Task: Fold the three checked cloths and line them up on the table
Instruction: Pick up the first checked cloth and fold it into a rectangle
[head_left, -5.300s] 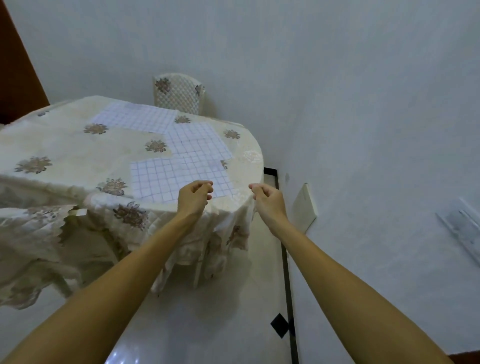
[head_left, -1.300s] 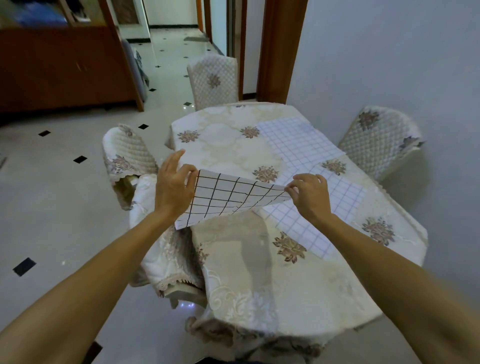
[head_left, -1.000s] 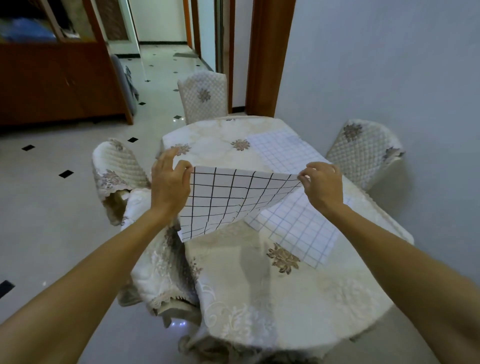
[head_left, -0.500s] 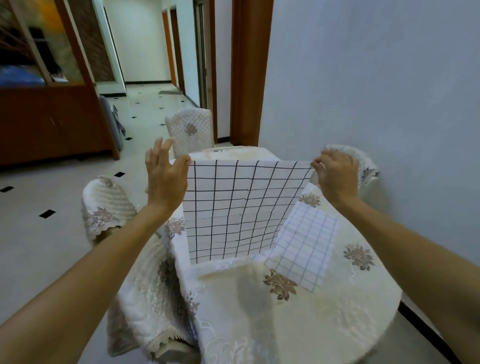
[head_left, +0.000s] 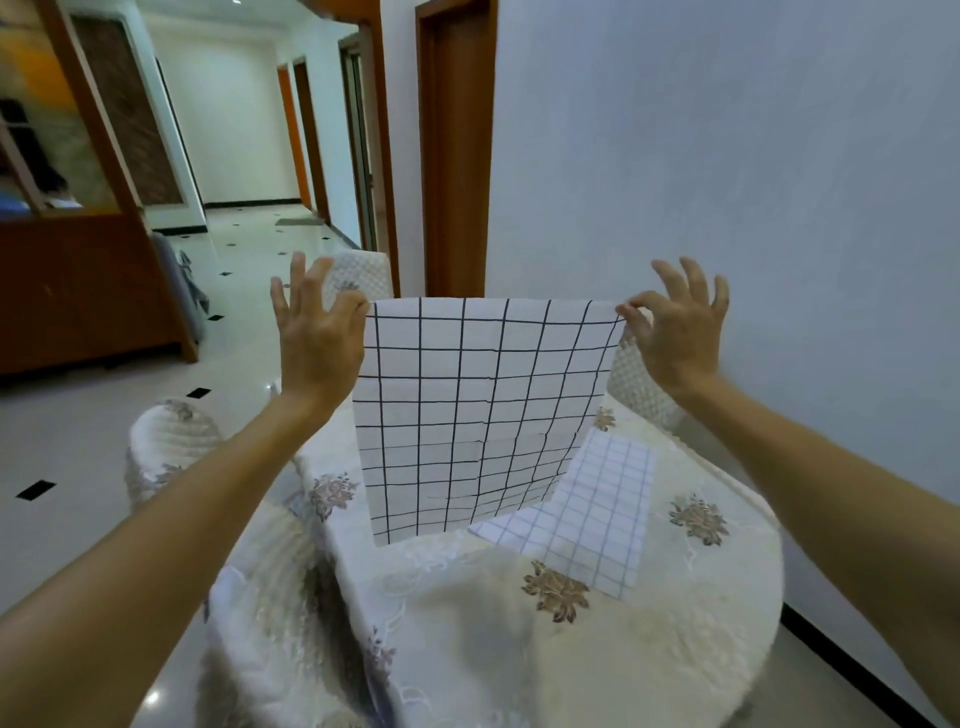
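A white cloth with a black check (head_left: 478, 415) hangs flat in the air above the table, facing me. My left hand (head_left: 317, 338) pinches its top left corner and my right hand (head_left: 675, 332) pinches its top right corner, the other fingers spread. A second checked cloth (head_left: 597, 519), pale with thin blue lines, lies flat on the round table (head_left: 519, 649) to the right, partly hidden behind the hanging cloth. A third cloth is not visible; the hanging one blocks the far part of the table.
The table wears a cream floral tablecloth that drapes over its edges. Quilted chairs stand at the left (head_left: 171, 447), far side (head_left: 358, 275) and right (head_left: 639, 384). A pale wall (head_left: 753, 182) runs close along the right. A tiled hallway opens at the left.
Both hands have raised the black-checked cloth from just above the table to a vertical hang in front of me. The view has tilted up toward the hallway.
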